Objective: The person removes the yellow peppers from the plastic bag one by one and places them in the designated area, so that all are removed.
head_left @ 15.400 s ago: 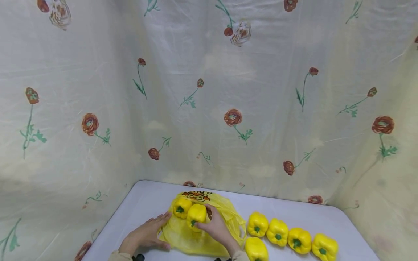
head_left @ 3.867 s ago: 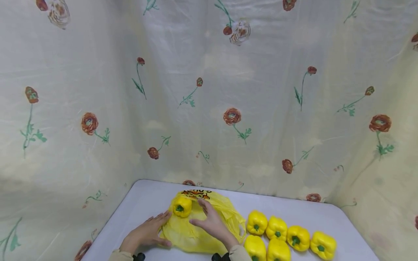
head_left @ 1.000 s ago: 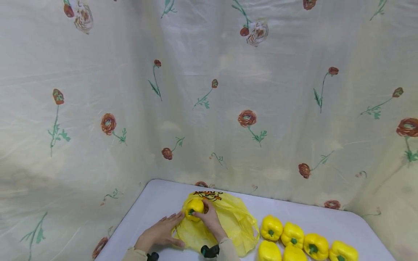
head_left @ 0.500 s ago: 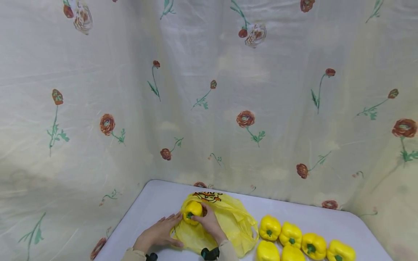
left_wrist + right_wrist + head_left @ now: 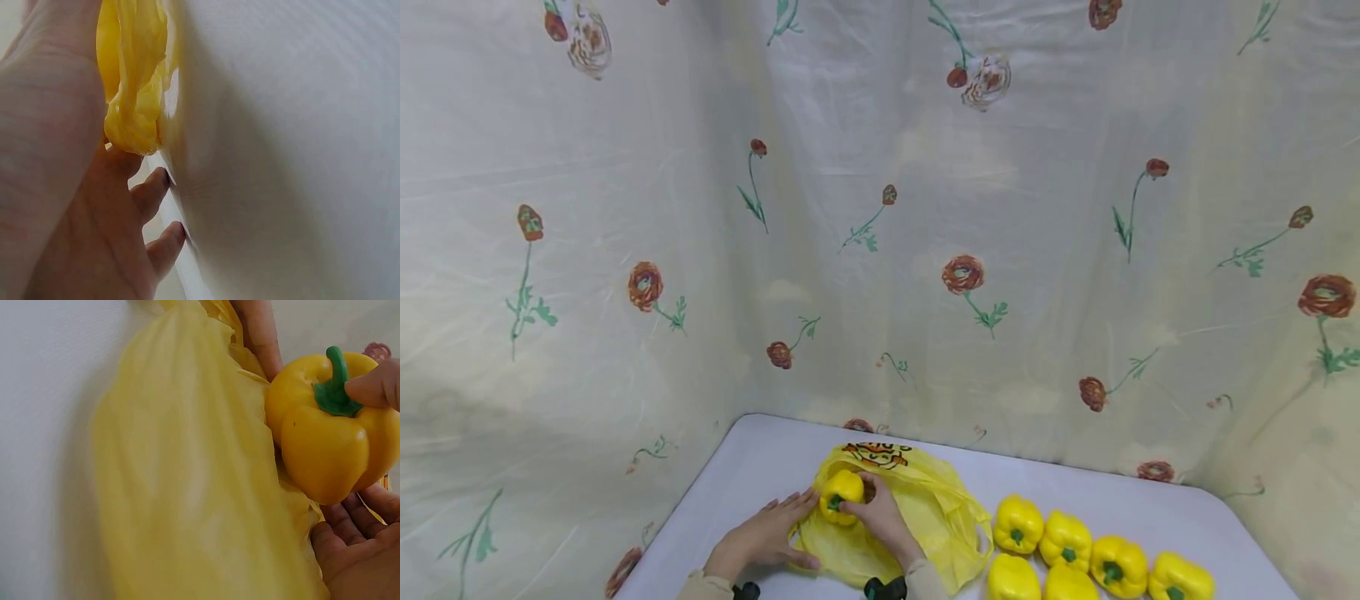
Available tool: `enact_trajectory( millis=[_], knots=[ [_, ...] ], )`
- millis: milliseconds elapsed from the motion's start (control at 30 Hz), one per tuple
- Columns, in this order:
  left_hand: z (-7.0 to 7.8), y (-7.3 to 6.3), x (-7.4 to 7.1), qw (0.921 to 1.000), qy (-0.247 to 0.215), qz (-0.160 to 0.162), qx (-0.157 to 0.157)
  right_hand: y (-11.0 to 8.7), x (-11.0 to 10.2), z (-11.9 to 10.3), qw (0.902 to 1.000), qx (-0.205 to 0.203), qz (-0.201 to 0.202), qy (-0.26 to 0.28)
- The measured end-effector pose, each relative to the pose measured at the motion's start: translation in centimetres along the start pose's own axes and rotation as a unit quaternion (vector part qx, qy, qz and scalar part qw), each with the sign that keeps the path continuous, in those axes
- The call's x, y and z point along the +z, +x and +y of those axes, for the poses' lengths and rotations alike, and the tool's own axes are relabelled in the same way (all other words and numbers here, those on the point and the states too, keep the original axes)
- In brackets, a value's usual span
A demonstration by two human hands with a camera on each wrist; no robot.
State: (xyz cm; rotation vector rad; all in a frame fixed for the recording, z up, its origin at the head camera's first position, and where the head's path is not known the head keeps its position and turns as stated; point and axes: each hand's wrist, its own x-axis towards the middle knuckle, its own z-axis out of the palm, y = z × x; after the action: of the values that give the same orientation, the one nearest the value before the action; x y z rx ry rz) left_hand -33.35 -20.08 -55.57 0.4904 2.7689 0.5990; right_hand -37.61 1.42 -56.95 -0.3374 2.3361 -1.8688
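Observation:
My right hand grips a yellow bell pepper with a green stem, the thumb beside the stem and the fingers behind. In the right wrist view the bell pepper stands out beside the crumpled yellow plastic bag. Seen from the head, that bag lies flattened under the right hand, orange and black print at its far end. My left hand lies at the bag's left edge, fingers extended and thumb spread. The left wrist view shows the left hand near the bag's folds.
Several yellow bell peppers sit at the right of the white table: a back row ending in one pepper, and two nearer ones, including a front pepper. A flowered curtain hangs behind and at both sides.
Of two peppers on the bag earlier, one now sits in the group at right. My right hand has taken hold of the other and drawn it slightly toward me. The left hand stays put.

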Motion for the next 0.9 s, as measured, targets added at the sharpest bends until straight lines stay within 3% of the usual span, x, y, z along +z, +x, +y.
enact_trajectory(
  millis=[367,633,900],
  knots=[
    [0.0,0.0,0.1,1.0000,0.007,0.001,-0.004,-1.2,-0.6,-0.5,0.9999,-0.010,-0.004,-0.012],
    [-0.2,0.1,0.2,0.9999,0.010,0.006,0.003,-1.7,-0.7,-0.8,0.9997,-0.022,0.008,0.010],
    [-0.2,-0.1,0.0,0.9999,0.005,0.006,0.013,-2.8,-1.1,-2.9,0.9984,-0.045,0.008,0.033]
  ],
)
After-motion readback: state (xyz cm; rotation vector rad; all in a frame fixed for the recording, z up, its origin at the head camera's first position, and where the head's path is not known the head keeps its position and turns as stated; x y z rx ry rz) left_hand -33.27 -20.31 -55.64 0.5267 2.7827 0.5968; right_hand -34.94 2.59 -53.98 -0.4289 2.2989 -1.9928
